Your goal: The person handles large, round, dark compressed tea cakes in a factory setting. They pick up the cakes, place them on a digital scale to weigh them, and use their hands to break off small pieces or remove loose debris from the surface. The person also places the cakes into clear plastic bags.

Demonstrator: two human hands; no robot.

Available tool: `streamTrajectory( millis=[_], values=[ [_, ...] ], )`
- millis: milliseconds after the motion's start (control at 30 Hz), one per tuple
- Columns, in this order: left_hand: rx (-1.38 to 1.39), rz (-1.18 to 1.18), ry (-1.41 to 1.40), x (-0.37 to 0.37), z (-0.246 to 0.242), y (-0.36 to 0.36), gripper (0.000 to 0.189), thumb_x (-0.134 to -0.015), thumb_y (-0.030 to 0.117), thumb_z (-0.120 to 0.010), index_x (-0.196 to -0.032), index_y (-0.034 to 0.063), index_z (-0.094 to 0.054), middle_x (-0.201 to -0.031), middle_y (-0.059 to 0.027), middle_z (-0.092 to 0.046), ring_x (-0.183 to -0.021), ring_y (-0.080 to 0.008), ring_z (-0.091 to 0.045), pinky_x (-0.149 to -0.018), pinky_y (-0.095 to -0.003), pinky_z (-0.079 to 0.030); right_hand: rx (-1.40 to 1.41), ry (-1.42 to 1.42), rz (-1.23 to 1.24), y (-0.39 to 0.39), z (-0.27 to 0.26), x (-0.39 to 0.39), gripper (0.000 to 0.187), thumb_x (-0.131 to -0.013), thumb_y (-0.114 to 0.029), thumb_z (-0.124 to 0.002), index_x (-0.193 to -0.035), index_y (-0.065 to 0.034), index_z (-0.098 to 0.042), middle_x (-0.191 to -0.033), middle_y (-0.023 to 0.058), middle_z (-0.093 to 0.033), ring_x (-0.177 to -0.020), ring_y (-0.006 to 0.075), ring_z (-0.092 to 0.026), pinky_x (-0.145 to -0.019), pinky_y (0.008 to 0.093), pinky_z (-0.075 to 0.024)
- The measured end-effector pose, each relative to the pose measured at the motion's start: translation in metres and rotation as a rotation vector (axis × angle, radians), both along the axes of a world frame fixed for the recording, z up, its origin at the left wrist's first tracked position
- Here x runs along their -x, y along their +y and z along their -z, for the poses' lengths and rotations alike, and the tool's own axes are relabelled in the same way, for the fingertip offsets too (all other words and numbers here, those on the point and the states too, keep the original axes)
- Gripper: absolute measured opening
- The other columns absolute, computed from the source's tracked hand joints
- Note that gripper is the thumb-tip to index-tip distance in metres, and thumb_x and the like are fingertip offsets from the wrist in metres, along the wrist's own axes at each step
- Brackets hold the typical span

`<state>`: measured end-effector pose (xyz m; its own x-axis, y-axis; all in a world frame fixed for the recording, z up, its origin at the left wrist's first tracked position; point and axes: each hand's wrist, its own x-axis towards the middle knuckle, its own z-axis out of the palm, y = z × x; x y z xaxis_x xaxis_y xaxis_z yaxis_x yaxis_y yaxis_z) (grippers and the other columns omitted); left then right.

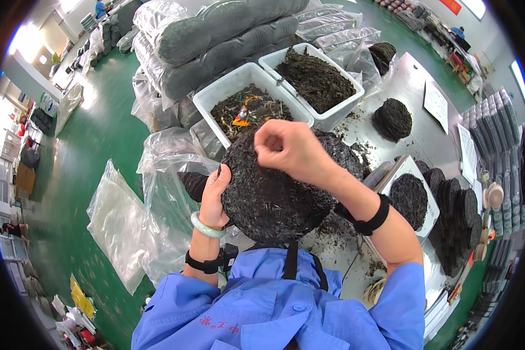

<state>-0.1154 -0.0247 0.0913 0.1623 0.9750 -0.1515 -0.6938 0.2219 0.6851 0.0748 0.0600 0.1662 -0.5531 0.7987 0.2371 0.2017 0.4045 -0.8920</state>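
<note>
My left hand [215, 197], with a pale bangle at the wrist, grips the left edge of a large round cake of dark dried seaweed [275, 205], thumb on top. Over the upper part of that cake is my right hand [280, 146], its fingers curled with the tips together; whether anything is pinched between them cannot be told. Beyond the cake, a white plastic bin [210, 105] holds dark scraps and an orange-edged wrapper [241, 120]. A second white bin [288, 52] beside it holds loose dark flakes.
A scale [431, 214] bearing a dark disc stands at right, next to stacked discs [453, 218]. Farther back, a small round stack [392, 119] rests on the metal table [420, 100]. Clear plastic bags [122, 232] hang at left; filled bags [227, 30] are piled behind the bins.
</note>
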Motion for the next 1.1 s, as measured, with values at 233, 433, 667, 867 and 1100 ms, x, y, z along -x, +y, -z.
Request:
streamTrajectory(
  millis=[233,433,667,867,1100],
  values=[
    [0.045,-0.041,-0.004,0.008,-0.003,0.000,0.041,-0.102,0.031,-0.051,-0.127,-0.0016,-0.053,-0.118,-0.0117,-0.065,-0.101,-0.0206,-0.066,-0.086,-0.0340,-0.054,-0.191,-0.073,-0.002,0.008,-0.002,0.021,0.008,-0.085,-0.005,-0.067,-0.088,0.0013,-0.063,-0.079,0.0060,-0.064,-0.068,0.0142,-0.063,-0.063,0.0274,-0.0510],
    [0.029,-0.075,0.029,0.015,0.002,-0.003,0.039,-0.101,0.030,-0.053,-0.125,-0.0008,-0.055,-0.117,-0.0101,-0.066,-0.102,-0.0187,-0.066,-0.086,-0.0328,-0.054,-0.620,-0.215,0.062,0.005,0.016,0.047,0.009,-0.079,-0.006,-0.068,-0.082,-0.0010,-0.061,-0.079,0.0106,-0.059,-0.078,0.0274,-0.063,-0.067,0.0374,-0.0516],
    [0.080,-0.305,0.060,0.039,-0.003,0.022,0.044,-0.099,0.037,-0.056,-0.121,-0.0005,-0.056,-0.116,-0.0103,-0.064,-0.103,-0.0206,-0.064,-0.089,-0.0354,-0.052,0.162,0.350,0.086,0.062,-0.016,0.043,0.005,-0.084,-0.003,-0.062,-0.085,-0.0004,-0.059,-0.067,0.0075,-0.062,-0.059,0.0106,-0.062,-0.055,0.0257,-0.0510],
    [-0.663,-1.040,1.530,0.068,-0.036,0.088,0.066,-0.097,0.034,-0.060,-0.142,-0.0070,-0.037,-0.142,-0.0230,-0.046,-0.132,-0.0337,-0.043,-0.111,-0.0405,-0.032,-0.740,-0.715,0.418,0.065,0.020,0.025,0.031,-0.074,-0.010,-0.065,-0.105,-0.0111,-0.066,-0.110,0.0109,-0.059,-0.110,0.0306,-0.055,-0.093,0.0448,-0.0421],
    [-0.170,-0.358,0.495,-0.023,-0.054,0.025,0.072,-0.101,0.053,-0.036,-0.145,-0.0035,-0.031,-0.146,-0.0170,-0.042,-0.128,-0.0275,-0.049,-0.107,-0.0407,-0.043,-0.565,-0.244,0.475,-0.068,-0.001,0.000,0.108,-0.069,-0.048,-0.075,-0.142,0.0147,-0.027,-0.146,0.0383,-0.028,-0.138,0.0498,-0.027,-0.114,0.0521,-0.0241]
  ],
)
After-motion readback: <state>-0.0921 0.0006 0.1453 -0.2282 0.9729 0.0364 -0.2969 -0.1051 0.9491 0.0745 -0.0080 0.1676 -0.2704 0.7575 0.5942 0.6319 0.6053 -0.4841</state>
